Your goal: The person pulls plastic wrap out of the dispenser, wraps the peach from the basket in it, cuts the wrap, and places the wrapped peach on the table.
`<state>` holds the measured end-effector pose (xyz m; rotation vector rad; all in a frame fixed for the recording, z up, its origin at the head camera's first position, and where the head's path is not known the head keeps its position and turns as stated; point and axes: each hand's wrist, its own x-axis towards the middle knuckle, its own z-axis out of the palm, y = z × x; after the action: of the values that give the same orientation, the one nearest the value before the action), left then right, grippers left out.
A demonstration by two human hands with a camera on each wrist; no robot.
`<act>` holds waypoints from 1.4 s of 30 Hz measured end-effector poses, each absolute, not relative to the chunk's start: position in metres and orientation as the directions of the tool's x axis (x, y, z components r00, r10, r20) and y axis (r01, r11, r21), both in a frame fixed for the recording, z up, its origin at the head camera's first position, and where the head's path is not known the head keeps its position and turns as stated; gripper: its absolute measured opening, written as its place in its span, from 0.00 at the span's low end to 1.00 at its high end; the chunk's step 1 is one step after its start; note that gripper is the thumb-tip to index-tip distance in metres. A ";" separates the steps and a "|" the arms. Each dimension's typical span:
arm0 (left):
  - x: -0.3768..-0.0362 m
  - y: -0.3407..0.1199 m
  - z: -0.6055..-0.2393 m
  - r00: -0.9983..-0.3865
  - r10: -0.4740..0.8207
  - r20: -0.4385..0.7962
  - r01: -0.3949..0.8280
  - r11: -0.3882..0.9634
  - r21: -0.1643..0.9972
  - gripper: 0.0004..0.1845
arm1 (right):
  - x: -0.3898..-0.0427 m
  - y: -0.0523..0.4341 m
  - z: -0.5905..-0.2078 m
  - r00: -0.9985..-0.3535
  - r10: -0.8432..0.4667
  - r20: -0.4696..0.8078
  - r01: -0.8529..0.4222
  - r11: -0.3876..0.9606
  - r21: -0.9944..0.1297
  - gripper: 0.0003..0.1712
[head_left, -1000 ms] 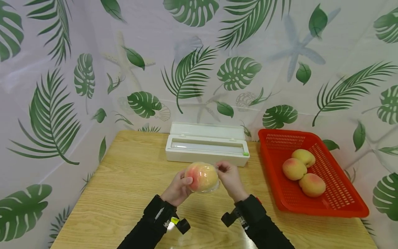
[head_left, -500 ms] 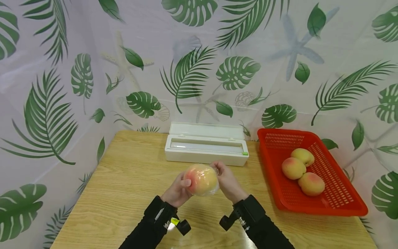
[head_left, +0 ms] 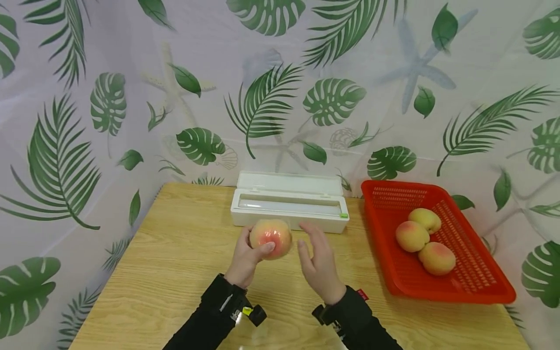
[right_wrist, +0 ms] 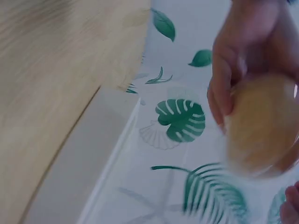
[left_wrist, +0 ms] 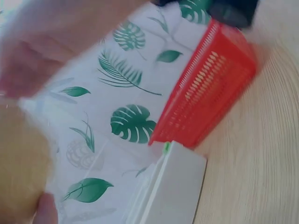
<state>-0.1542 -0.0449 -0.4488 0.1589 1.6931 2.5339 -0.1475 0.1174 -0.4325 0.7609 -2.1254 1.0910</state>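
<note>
Above the table, my left hand [head_left: 241, 260] grips a large yellow-pink peach [head_left: 275, 236], its thumb across the near side. Shiny clear plastic film covers the fruit and shows as a see-through edge in the right wrist view, where the peach [right_wrist: 264, 126] is blurred. Just to the right, my right hand [head_left: 323, 270] has its fingers spread and apart from the peach, holding nothing. In the left wrist view the right hand [left_wrist: 60, 42] is a blur above the peach [left_wrist: 21, 163].
Behind the hands stands a white cling film dispenser [head_left: 288, 219] with its lid raised and a film roll inside. A red plastic basket [head_left: 393, 284] at the right holds three peaches [head_left: 437, 258]. Leaf-print sheeting [head_left: 271, 48] backs the wooden table [head_left: 183, 233].
My right hand has let go of the film at the peach's right side and spread its fingers. My left hand has turned the peach and moved it slightly left and up.
</note>
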 end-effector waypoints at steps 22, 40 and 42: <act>-0.132 -0.038 -0.438 -0.959 0.022 0.283 0.283 0.020 0.959 0.39 | -0.138 0.113 -0.431 -0.693 -0.449 0.564 -0.712 0.548 -0.439 0.52; -0.124 -0.047 -0.424 -0.914 0.319 0.252 0.256 -0.028 0.966 0.39 | -0.140 0.129 -0.404 -0.803 -0.534 0.264 -0.506 0.377 -0.776 0.45; -0.126 -0.047 -0.428 -0.910 0.331 0.252 0.254 -0.036 0.967 0.39 | -0.138 0.129 -0.397 -0.806 -0.540 0.243 -0.484 0.365 -0.795 0.44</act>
<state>-0.1262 -0.0473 -0.4278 0.6509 2.1411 2.1246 -0.1378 0.1292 -0.3970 0.9930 -2.6435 1.5068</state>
